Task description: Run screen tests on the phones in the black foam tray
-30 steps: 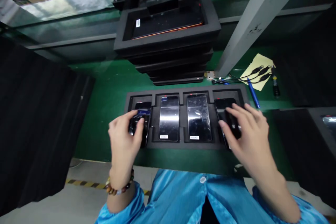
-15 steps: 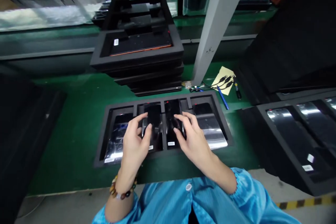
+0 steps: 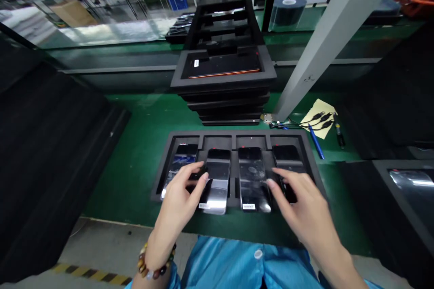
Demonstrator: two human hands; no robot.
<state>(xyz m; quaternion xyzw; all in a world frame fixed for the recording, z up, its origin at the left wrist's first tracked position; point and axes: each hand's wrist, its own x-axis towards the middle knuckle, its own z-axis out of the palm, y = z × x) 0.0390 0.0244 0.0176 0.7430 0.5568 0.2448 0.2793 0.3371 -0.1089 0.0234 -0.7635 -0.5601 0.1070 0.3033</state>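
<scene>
A black foam tray (image 3: pixel 233 133) lies on the green bench, with smartphones in its slots. My left hand (image 3: pixel 181 194) hovers over the left side, thumb and fingers apart, close to the left edge of one smartphone (image 3: pixel 219 176); it holds nothing. Over the right side is my right hand (image 3: pixel 301 196), its thumb and forefinger spread between another smartphone (image 3: pixel 251 174) and the far-right smartphone (image 3: pixel 286 156), which it partly covers. The far-left smartphone (image 3: pixel 179 158) is partly hidden by my left hand. Clear film covers at least some screens.
Behind the tray rises a stack of foam trays (image 3: pixel 224 83), the top one holding phones. A grey post (image 3: pixel 325 49) leans at right, near cables, a yellow paper (image 3: pixel 318 133), a blue pen (image 3: pixel 316 142) and a marker (image 3: pixel 338 131). Dark foam stacks (image 3: pixel 61 144) flank both sides.
Both hands have let go of the two middle smartphones, which now lie lower in their slots. My right hand has moved right, away from its phone. The camera view has shifted left.
</scene>
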